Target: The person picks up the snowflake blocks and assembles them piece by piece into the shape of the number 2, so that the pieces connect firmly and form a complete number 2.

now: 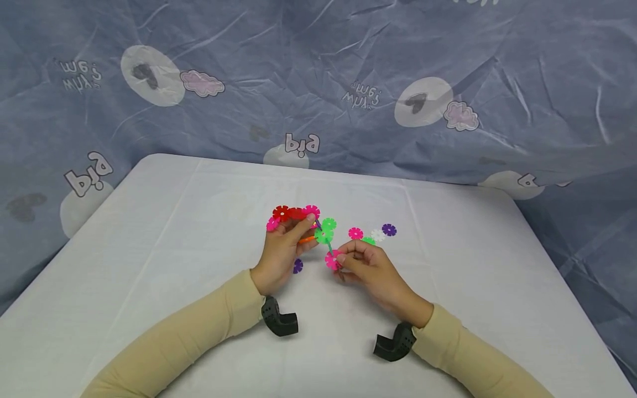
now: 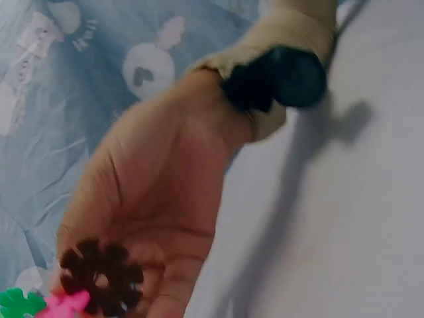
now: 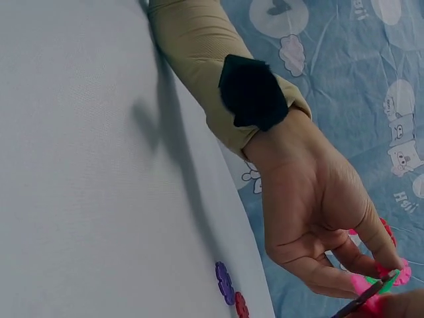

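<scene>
My left hand (image 1: 282,257) grips a joined chain of notched plastic snowflake discs, its thumb over the pink disc (image 1: 311,210). Red discs (image 1: 280,213) stand out beyond the left fingers, and green discs (image 1: 324,236) lie toward the right. Lower down, my right hand (image 1: 375,272) pinches a pink disc (image 1: 330,260) at the chain's lower right end. In the left wrist view, a dark brown disc (image 2: 118,268) appears in front of the right hand's fingers (image 2: 173,278). The right wrist view shows the left hand (image 3: 305,199) from the palm side.
Loose pink (image 1: 355,233), white (image 1: 378,236), purple (image 1: 389,230) and green discs (image 1: 368,241) lie beyond the right hand on the white-covered table (image 1: 209,232). Another purple disc (image 1: 298,266) lies beside the left hand. Black camera mounts (image 1: 278,320) jut inward from both wrists.
</scene>
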`<control>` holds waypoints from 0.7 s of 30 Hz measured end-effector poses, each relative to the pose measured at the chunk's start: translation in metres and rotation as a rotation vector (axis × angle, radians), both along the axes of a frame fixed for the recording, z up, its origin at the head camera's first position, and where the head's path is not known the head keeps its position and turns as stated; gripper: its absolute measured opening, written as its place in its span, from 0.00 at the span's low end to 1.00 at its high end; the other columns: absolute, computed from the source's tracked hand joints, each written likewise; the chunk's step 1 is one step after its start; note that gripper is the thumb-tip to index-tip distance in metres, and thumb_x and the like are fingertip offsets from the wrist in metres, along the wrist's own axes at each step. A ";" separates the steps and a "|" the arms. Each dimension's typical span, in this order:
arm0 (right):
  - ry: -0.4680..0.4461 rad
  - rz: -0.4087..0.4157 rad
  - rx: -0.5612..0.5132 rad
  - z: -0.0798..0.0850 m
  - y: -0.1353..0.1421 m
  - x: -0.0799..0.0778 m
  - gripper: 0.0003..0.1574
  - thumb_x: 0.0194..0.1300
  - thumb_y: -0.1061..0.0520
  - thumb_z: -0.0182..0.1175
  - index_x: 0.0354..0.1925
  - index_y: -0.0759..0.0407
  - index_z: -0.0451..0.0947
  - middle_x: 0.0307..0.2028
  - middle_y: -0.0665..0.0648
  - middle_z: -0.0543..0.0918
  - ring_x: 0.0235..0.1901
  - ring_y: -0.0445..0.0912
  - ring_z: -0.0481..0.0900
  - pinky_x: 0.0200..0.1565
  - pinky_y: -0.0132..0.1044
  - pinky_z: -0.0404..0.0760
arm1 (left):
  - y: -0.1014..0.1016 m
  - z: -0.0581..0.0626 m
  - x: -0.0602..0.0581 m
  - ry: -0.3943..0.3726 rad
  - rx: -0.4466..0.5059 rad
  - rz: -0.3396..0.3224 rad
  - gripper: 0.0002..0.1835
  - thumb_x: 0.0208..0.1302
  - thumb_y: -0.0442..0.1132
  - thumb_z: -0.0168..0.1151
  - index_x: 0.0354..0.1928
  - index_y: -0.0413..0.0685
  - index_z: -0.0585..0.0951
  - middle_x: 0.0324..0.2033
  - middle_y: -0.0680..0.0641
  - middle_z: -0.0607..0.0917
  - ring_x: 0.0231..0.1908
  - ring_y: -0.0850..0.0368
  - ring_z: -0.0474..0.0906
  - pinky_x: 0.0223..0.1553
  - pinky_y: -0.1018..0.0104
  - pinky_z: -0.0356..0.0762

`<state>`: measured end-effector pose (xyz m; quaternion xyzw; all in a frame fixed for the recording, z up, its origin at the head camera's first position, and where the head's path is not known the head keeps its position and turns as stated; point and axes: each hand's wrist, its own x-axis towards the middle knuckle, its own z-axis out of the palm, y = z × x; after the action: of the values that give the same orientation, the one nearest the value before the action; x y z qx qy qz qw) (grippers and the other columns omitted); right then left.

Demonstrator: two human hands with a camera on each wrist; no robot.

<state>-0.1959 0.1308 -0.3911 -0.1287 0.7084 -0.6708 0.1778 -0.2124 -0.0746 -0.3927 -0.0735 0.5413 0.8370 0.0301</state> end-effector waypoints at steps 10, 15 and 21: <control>0.045 -0.049 -0.016 -0.006 0.001 0.000 0.08 0.77 0.69 0.60 0.48 0.76 0.78 0.33 0.52 0.85 0.32 0.41 0.84 0.39 0.33 0.89 | 0.005 0.001 -0.002 -0.130 0.118 0.001 0.08 0.80 0.43 0.65 0.52 0.47 0.80 0.51 0.50 0.83 0.49 0.55 0.82 0.49 0.72 0.86; 0.018 -0.074 -0.043 -0.006 -0.001 0.001 0.08 0.76 0.70 0.61 0.49 0.77 0.78 0.33 0.53 0.87 0.33 0.41 0.87 0.42 0.36 0.91 | 0.009 -0.001 -0.002 -0.120 0.168 0.016 0.06 0.81 0.43 0.64 0.44 0.50 0.81 0.46 0.51 0.84 0.46 0.57 0.81 0.50 0.72 0.86; 0.001 -0.084 -0.054 -0.007 -0.001 0.000 0.11 0.76 0.71 0.61 0.52 0.79 0.77 0.34 0.54 0.88 0.34 0.42 0.88 0.43 0.38 0.91 | 0.015 -0.001 -0.004 -0.104 0.213 0.056 0.06 0.80 0.41 0.65 0.41 0.50 0.83 0.41 0.53 0.84 0.44 0.58 0.81 0.49 0.72 0.86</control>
<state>-0.1963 0.1295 -0.3979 -0.1040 0.6948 -0.6966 0.1457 -0.2160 -0.0600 -0.3942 -0.1281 0.4446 0.8855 0.0423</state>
